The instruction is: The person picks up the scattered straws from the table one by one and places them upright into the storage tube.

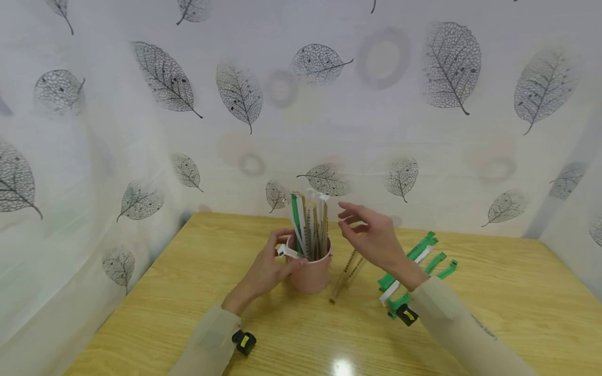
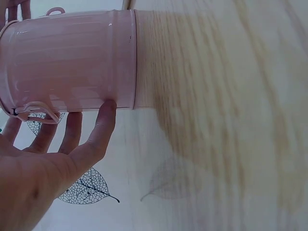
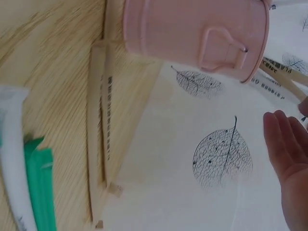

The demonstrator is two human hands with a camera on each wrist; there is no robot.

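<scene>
A small pink bucket (image 1: 310,277) stands upright on the table, filled with wrapped straws (image 1: 310,224) in green, white and brown. My left hand (image 1: 263,269) grips it from the left, the thumb near the rim. In the left wrist view the fingertips touch the bucket's side (image 2: 72,62) near a wire handle (image 2: 41,111). One white wrapped straw (image 1: 289,253) leans out over the rim by this hand. Just right of the straw tops, my right hand (image 1: 371,237) hovers with fingers slightly bent and apart, holding nothing. In the right wrist view its fingers are partly cut off.
Brown wrapped straws (image 1: 345,277) lie on the table right of the bucket, under my right hand. Farther right are several green wrapped straws (image 1: 421,245) and white ones (image 1: 389,293), partly behind the right forearm. A leaf-patterned curtain (image 1: 282,130) hangs behind the wooden table (image 1: 188,292).
</scene>
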